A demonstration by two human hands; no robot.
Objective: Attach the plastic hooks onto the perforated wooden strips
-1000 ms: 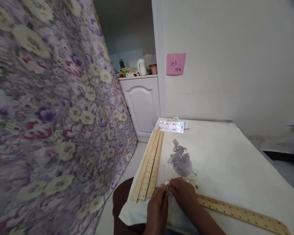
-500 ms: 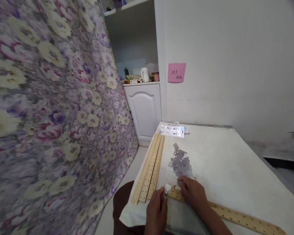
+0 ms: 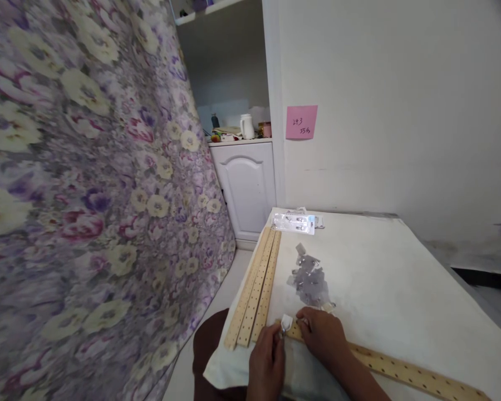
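My left hand (image 3: 268, 359) is at the near edge of the white table (image 3: 384, 278), fingers closed round the end of a perforated wooden strip (image 3: 401, 368) where a small white hook piece (image 3: 286, 321) sits. My right hand (image 3: 323, 337) presses on the same strip just to the right, fingers curled over it. The strip runs off to the lower right. A pile of small clear hook pieces (image 3: 310, 278) lies just beyond my hands.
Three more wooden strips (image 3: 256, 284) lie side by side along the table's left edge. A clear packet (image 3: 294, 223) rests at the far corner. A flowered cloth (image 3: 87, 195) hangs at left, a white cabinet (image 3: 244, 184) behind, a pink note (image 3: 301, 121) on the wall.
The view tilted slightly downward. My right hand reached towards the pile of clear pieces, then came back onto the strip beside the white hook piece. My left hand stayed at the strip's end.
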